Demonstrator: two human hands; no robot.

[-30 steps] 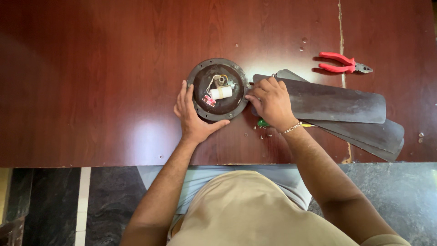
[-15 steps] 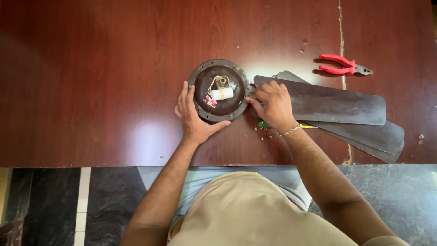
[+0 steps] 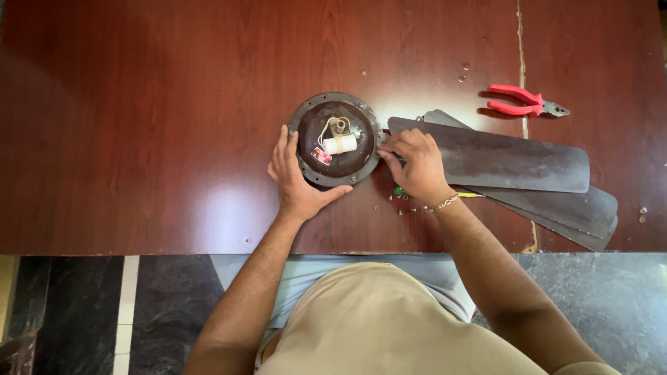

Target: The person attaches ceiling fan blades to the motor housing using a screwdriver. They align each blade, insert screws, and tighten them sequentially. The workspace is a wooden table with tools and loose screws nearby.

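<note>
Even indoor light, moderately bright; soft glare patch on table [image 3: 174, 104] near centre top and lower left of motor housing [image 3: 336, 139]; left side dimmer; short soft shadows under pliers [image 3: 525, 101]; focus sharp, no blur

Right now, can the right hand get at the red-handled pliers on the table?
Probably yes. The pliers lie in the open on the wooden table, beyond the stacked fan blades. The right hand rests at the blades' inner end by the round motor housing; nothing covers the pliers.

Round dark fan motor housing [image 3: 336, 139] lying open-side up on worktop [image 3: 139, 125], white capacitor w/ wires showing inside; dark blades [image 3: 507, 160] lying stacked just right.
</note>
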